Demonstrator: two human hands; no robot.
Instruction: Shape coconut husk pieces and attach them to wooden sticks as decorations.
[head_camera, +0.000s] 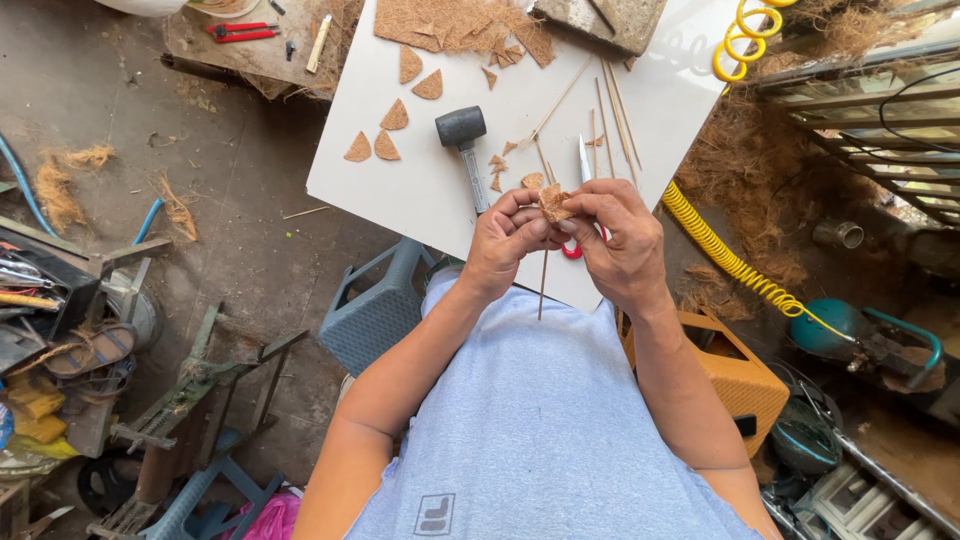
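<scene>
Both of my hands meet over the near edge of a white table (420, 170). My left hand (505, 240) and my right hand (615, 240) together pinch a small brown coir piece (552, 203). A thin bamboo stick (543, 285) hangs down between the hands, passing behind the fingers. Just beyond the hands lie a black rubber mallet (462, 130) with a metal handle, a white-handled knife (584, 160), red-handled scissors (572, 250) mostly hidden under my right hand, and several more sticks (615, 115).
Triangular coir pieces (392, 130) and a coir sheet (450, 22) lie on the table's far side. A yellow coiled hose (720, 250) runs right. A grey plastic stool (375, 310), an orange crate (745, 385) and floor clutter surround me. Red pliers (240, 32) sit on a far bench.
</scene>
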